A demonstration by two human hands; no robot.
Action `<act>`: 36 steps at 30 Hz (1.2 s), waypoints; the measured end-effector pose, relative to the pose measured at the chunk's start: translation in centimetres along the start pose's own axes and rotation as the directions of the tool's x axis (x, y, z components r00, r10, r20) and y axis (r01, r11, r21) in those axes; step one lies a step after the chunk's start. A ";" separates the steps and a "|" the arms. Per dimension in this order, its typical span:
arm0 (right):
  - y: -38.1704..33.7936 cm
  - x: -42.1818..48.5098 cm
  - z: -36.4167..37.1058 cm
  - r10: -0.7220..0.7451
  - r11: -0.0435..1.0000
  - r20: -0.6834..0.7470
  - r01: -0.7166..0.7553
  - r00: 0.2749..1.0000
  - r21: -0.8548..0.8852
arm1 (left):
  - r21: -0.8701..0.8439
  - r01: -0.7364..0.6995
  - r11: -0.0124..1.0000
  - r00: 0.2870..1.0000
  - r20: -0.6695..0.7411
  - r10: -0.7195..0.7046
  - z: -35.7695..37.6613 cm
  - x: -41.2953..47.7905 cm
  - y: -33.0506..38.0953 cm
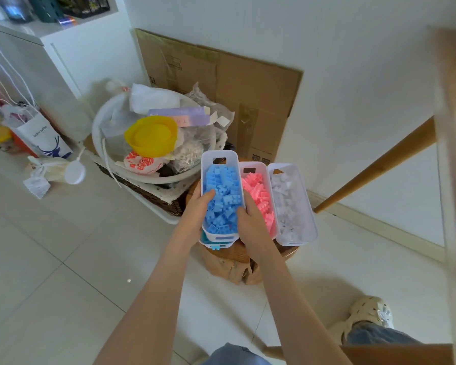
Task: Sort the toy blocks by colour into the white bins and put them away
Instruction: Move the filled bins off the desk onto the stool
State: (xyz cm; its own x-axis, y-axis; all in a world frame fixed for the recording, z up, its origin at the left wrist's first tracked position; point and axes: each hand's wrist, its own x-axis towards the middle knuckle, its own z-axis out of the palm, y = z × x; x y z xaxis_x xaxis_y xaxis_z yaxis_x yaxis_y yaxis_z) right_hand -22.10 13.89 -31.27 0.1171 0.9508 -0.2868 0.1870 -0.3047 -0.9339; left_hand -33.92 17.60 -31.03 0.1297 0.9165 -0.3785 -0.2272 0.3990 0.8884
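Blue blocks [223, 196] heaped full, narrow white bin [219, 153], slotted end

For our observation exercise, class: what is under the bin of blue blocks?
Another white bin pokes out beneath the bin of blue blocks, on a wooden stool. Its contents are mostly covered.
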 end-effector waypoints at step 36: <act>0.3 -0.4 -1.7 0.132 0.986 -0.231 -0.105 0.964 0.126 | -0.043 0.039 0.998 0.968 0.249 -0.027 1.3 -0.7 -0.3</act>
State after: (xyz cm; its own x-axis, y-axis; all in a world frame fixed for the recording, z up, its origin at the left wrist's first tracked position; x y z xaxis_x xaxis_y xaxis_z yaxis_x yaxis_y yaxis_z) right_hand -20.46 13.32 -31.11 0.3626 0.8635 -0.3506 0.0497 -0.3935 -0.9180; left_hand -32.72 16.78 -30.65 0.3720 0.8693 -0.3255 -0.2635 0.4352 0.8609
